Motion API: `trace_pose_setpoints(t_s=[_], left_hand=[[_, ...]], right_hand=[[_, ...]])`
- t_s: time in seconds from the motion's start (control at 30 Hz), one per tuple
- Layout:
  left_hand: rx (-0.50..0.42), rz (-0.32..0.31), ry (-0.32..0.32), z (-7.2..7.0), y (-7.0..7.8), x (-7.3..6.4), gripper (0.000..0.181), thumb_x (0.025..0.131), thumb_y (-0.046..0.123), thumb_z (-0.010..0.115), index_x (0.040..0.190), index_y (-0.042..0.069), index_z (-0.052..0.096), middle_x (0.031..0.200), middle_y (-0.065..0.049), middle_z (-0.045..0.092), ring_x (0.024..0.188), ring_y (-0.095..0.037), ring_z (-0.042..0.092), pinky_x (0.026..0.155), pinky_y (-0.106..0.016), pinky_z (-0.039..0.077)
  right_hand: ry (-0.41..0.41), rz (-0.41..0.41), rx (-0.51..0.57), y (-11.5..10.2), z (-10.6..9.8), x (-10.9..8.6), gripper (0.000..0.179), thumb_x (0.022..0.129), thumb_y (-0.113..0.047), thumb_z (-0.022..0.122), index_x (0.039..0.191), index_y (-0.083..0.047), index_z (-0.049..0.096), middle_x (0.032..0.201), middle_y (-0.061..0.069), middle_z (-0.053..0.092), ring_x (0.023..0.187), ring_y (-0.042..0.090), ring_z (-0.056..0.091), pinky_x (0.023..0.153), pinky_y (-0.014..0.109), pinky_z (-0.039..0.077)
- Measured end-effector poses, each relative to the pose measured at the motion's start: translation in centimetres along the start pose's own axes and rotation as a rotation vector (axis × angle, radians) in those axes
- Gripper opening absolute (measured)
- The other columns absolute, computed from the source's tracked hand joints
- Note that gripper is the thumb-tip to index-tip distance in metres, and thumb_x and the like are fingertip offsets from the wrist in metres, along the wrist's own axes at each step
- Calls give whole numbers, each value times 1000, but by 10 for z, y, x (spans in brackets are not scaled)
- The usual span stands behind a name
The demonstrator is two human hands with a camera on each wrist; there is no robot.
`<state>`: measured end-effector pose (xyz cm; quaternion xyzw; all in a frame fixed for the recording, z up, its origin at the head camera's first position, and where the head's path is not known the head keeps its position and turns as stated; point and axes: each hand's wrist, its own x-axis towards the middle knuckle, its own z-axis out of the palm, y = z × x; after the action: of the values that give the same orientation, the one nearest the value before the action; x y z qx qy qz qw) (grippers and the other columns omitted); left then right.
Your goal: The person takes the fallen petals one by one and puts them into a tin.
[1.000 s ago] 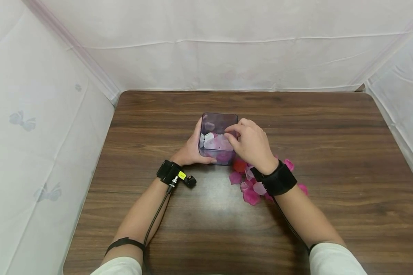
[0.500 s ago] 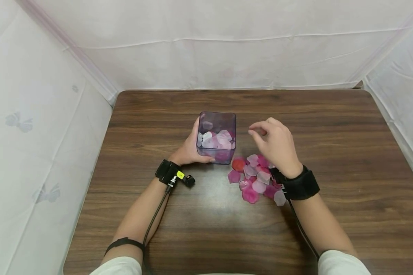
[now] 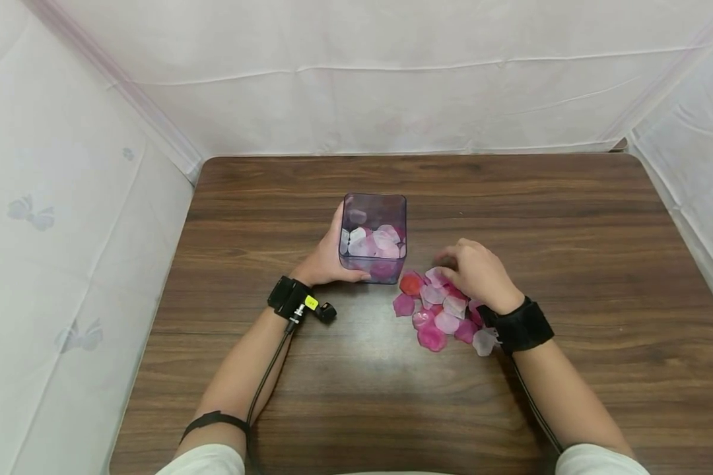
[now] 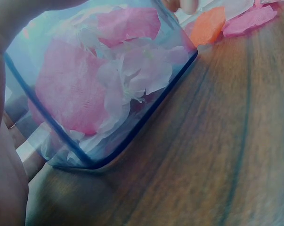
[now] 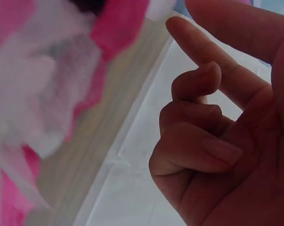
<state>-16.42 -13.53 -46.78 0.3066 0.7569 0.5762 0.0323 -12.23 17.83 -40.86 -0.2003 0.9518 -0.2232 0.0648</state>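
Note:
My left hand [image 3: 322, 262] grips a clear purplish plastic box [image 3: 381, 208] by its left side, thumb across the near wall. White and pink artificial petals [image 3: 385, 243] lie inside; in the left wrist view, pink and white petals [image 4: 71, 89] show through the clear wall. Just right of the box, a loose pile of petals [image 3: 447, 322], pink, white and one orange-red, lies on the table. Over the pile's far edge is my right hand [image 3: 480, 274]. In the right wrist view, its thumb and index finger are apart, other fingers curled, nothing held.
The brown wood-grain table [image 3: 261, 191] carries the box and petals. White cloth [image 3: 392, 79] hangs behind the table and along both sides. Both wrists wear black straps [image 3: 523, 324] with cables running up the forearms.
My right hand has left the box's opening, swung right, then come down over the petal pile. The box stays in my left hand, nearly still.

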Motion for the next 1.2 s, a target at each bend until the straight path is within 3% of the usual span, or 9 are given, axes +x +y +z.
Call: trace_pose_setpoints(t_s=[0.23, 0.53, 0.87, 0.93, 1.1, 1.2], left_hand=[[-11, -16, -7, 0, -1, 1, 145, 58, 2, 95, 160, 29, -4, 149, -19, 35, 131, -32, 43, 111, -48, 35], [-50, 17, -21, 0, -2, 1, 147, 56, -2, 95, 160, 17, -7, 151, -27, 31, 132, -45, 38, 111, -60, 30], [-20, -2, -10, -1, -1, 0, 143, 59, 7, 96, 160, 32, -3, 148, -19, 35, 131, -32, 42, 111, -47, 36], [-38, -5, -20, -1, 9, 0, 141, 61, 6, 95, 160, 25, -4, 148, -24, 34, 131, -37, 41, 111, -52, 34], [-76, -15, -39, -3, 36, 0, 135, 62, -5, 91, 157, 4, -4, 146, -36, 29, 129, -52, 37, 109, -65, 29], [-70, -16, -35, -4, 36, 1, 135, 62, -3, 91, 157, 4, -4, 146, -35, 30, 130, -51, 37, 109, -64, 29]], right_hand=[[49, -4, 2, -1, 4, -1, 4, 89, -11, 76, 88, -7, 76, 81, 6, 59, 74, 21, 53, 64, 37, 46], [203, -52, 64, -7, -8, -6, 9, 88, -11, 77, 91, -3, 75, 80, 7, 59, 73, 22, 57, 64, 37, 47], [355, -90, 102, -17, -17, -6, 8, 88, -8, 77, 93, -3, 74, 74, 5, 53, 68, 19, 46, 61, 34, 37], [376, -94, 151, -18, -20, -6, 7, 90, -9, 76, 93, -3, 73, 74, 5, 52, 67, 19, 44, 61, 32, 34], [295, -57, 242, -15, -20, -5, 6, 92, -10, 74, 94, -4, 73, 75, 5, 49, 68, 19, 43, 63, 32, 32], [215, -36, 265, -9, -19, -2, 7, 92, -11, 75, 94, -5, 74, 69, 3, 45, 62, 17, 40, 61, 31, 32]])
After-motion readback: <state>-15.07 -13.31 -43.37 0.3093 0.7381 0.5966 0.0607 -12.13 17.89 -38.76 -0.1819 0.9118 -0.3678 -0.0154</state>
